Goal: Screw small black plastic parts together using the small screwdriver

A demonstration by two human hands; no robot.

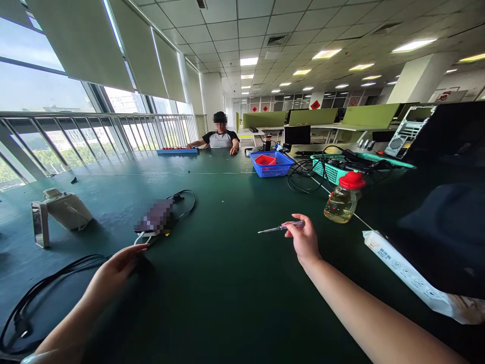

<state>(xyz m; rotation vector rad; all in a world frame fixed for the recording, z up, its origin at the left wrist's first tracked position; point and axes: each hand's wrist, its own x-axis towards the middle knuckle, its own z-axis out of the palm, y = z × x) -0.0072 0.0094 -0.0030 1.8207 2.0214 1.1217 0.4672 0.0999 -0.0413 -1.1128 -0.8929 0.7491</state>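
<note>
My right hand (305, 241) is closed around the clear handle of a slim screwdriver (275, 229). Its metal shaft points left, held above the dark green table. On the left, my left hand (117, 268) has its fingers pressed together at a white cable (139, 237), and part of the grip is hidden. The cable comes from the near end of a blurred, dark rectangular device (156, 216) lying on the table. Behind that device a black cable (193, 202) curls round to a small black connector (177, 197).
A beige container (70, 208), a white-edged upright object (40, 225) and a black cable (56, 275) lie left. Rightward are a red-lidded bottle (343, 202), a blue basket (273, 169), a green basket (331, 173) and a long white packet (405, 270). Across the table sits a person (220, 139).
</note>
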